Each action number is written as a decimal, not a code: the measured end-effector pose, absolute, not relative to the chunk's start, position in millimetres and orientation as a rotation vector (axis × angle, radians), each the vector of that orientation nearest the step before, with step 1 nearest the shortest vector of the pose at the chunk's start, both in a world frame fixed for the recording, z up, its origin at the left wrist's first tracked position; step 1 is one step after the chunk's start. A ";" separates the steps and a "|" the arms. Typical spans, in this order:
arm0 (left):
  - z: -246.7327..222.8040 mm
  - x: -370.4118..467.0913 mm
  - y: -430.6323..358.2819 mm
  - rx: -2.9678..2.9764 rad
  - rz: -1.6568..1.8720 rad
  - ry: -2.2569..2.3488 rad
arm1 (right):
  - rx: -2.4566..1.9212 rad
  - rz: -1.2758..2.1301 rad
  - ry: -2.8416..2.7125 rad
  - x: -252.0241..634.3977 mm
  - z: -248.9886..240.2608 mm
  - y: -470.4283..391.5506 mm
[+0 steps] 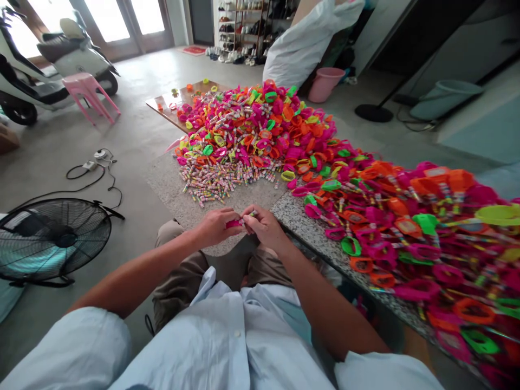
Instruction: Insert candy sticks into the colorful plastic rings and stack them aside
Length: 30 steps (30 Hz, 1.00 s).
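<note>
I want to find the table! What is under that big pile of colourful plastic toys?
Under the pile of toys lies a speckled stone slab, bare near the hands, and a wooden board at the far end. The surface beneath the pile's middle is covered.

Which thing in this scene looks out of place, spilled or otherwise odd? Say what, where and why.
Nothing looks damaged. The heap of plastic rings sprawls across the stone table to its edges. Both hands, left hand and right hand, pinch one pink piece.

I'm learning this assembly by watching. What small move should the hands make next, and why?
Probably press the two parts together: the left hand holds a pink plastic piece, the right hand a small candy stick, and the two already meet.
</note>
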<state>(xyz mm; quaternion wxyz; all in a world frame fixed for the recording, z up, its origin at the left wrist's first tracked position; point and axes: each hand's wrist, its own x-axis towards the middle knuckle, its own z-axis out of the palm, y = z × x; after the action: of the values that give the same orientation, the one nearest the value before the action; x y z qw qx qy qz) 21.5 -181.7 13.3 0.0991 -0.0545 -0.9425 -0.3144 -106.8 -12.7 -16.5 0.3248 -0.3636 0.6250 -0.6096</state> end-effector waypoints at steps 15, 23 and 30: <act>30.1 29.6 -170.7 -0.244 -1.054 -2.783 | -0.996 -1.518 1.400 -105.8 10.2 4.9; 8.5 11.6 -162.7 0.084 -0.955 -2.799 | -0.908 -1.533 1.704 -124.5 2.8 25.6; -49.0 12.2 -237.9 0.185 -0.918 -2.709 | -0.172 -1.758 3.267 -269.4 67.6 187.9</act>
<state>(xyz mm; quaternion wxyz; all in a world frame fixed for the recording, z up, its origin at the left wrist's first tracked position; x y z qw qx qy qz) 12.2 -237.9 -49.0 0.1372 0.0639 -0.9361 -0.3174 -269.4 187.9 67.6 -0.2823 -0.0445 0.8439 -0.4540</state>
